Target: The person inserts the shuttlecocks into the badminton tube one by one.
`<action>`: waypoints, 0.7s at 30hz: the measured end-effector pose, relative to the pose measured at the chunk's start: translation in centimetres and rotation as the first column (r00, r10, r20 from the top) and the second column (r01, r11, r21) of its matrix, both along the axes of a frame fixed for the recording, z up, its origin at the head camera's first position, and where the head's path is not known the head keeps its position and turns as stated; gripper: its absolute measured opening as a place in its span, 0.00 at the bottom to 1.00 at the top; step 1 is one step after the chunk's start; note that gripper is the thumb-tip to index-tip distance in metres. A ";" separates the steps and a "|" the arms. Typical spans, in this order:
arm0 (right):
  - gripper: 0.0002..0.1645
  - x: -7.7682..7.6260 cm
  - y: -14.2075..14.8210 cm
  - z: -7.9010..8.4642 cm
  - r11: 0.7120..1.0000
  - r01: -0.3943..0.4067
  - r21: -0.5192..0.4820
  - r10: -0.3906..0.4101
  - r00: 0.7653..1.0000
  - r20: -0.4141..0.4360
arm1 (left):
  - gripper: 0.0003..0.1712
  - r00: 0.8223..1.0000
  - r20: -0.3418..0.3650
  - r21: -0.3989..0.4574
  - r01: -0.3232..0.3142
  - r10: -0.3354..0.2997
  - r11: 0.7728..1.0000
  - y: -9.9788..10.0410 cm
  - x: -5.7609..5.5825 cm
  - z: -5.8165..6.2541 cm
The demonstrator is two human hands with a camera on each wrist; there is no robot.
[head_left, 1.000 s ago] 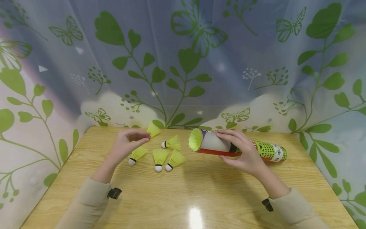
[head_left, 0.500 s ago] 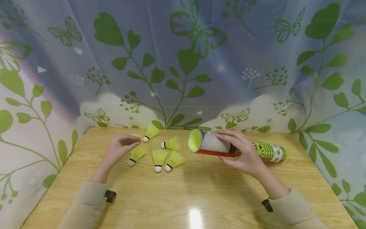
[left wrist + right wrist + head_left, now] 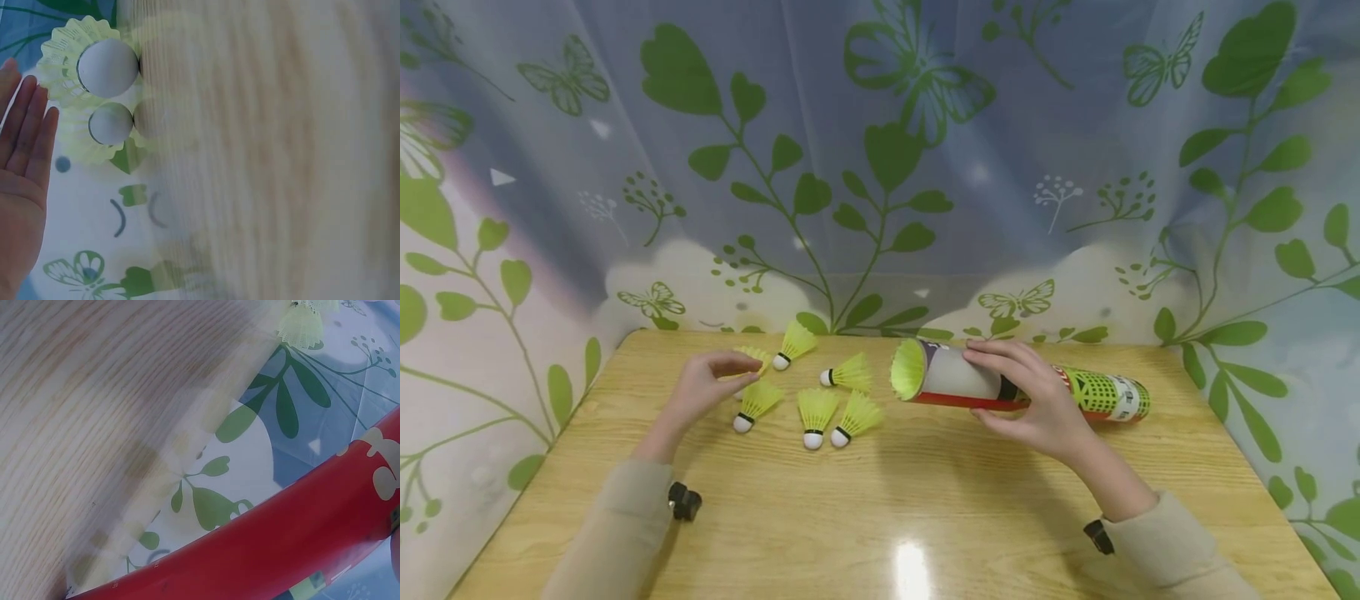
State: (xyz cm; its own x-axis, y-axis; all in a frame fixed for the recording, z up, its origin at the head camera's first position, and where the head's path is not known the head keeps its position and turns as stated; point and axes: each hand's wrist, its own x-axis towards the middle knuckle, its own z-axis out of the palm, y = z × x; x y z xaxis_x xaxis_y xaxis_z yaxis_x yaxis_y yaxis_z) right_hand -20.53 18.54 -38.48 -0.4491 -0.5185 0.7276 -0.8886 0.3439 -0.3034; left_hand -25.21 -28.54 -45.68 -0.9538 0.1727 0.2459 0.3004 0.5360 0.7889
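My left hand (image 3: pixel 711 385) is over the left side of the table, its fingertips at a yellow shuttlecock (image 3: pixel 760 354) that it partly hides. In the left wrist view the fingers stretch out beside the skirt of a shuttlecock with a white cork (image 3: pixel 107 67); a smaller-looking one (image 3: pixel 111 124) shows below it. On the right, my right hand (image 3: pixel 1033 400) grips a shuttlecock tube (image 3: pixel 958 377) lying sideways, fingers over the top and thumb below. Yellow skirt feathers (image 3: pixel 908 369) fill its left mouth. The tube's red side (image 3: pixel 250 540) crosses the right wrist view.
Several more yellow shuttlecocks lie loosely grouped left of the tube, among them one at the back (image 3: pixel 794 344), one nearest the tube mouth (image 3: pixel 850 372) and one in front (image 3: pixel 814 417). A patterned curtain (image 3: pixel 895 208) stands behind the wooden table (image 3: pixel 820 525).
My left hand has moved left from the back shuttlecock, which now lies uncovered on the table, to the one farther left. The right hand and tube have hardly moved.
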 end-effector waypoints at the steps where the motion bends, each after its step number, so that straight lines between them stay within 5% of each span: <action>1: 0.38 0.0 0.0 0.0 1.000 0.004 0.002 -0.004 1.000 0.000 | 0.16 1.000 0.006 -0.010 0.004 -0.004 1.000 -0.1 -0.2 -0.1; 10: 0.38 0.0 0.1 0.0 1.000 0.010 -0.004 -0.010 1.000 0.009 | 0.16 0.996 0.074 -0.091 0.059 -0.052 0.994 -0.5 -0.4 -0.2; 21: 0.41 -0.2 0.2 0.0 0.998 -0.043 -0.053 0.044 0.999 0.002 | 0.09 0.997 0.014 -0.166 0.082 -0.081 0.983 -1.0 -0.5 -0.5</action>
